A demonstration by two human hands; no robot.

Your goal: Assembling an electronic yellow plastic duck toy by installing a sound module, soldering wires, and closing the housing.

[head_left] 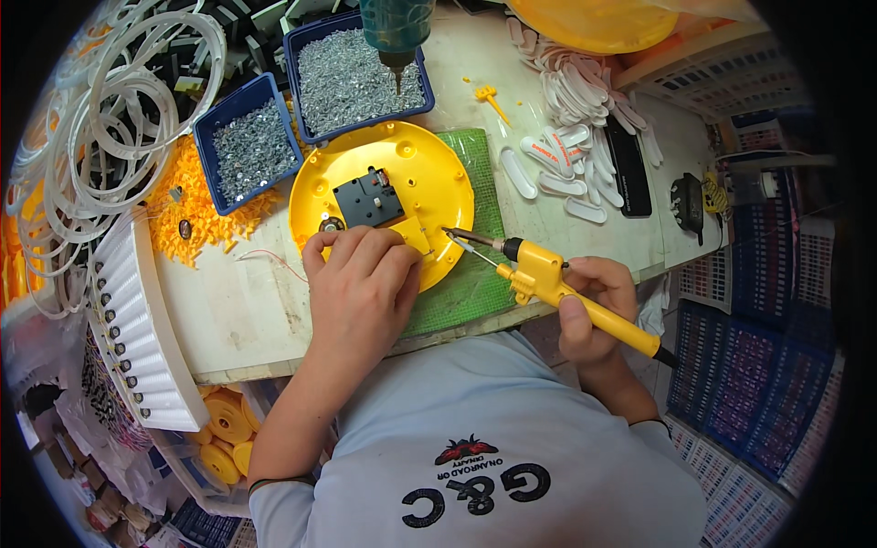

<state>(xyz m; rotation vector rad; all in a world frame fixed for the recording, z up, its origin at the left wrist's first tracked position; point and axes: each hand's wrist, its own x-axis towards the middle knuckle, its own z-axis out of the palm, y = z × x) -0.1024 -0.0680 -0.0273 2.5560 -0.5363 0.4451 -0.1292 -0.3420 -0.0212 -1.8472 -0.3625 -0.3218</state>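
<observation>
A round yellow plastic disc [429, 173] lies on a green mat [475, 274], with a black square module [368, 198] fixed at its middle. My left hand [361, 292] rests on the disc's near edge, fingers curled over it and pressing it down. My right hand [594, 306] grips a yellow soldering iron [548, 279] by its handle. The iron's metal tip [455, 236] points left and sits at the disc's near right rim, just beside my left fingertips. A thin red wire [274, 260] lies on the table left of the disc.
Two blue trays of small metal screws [352, 78] [248, 146] stand behind the disc, under a hanging teal screwdriver [397, 36]. Yellow small parts [196, 205] are heaped at left by white rings [110, 119]. White oval pieces [571, 119] lie at right.
</observation>
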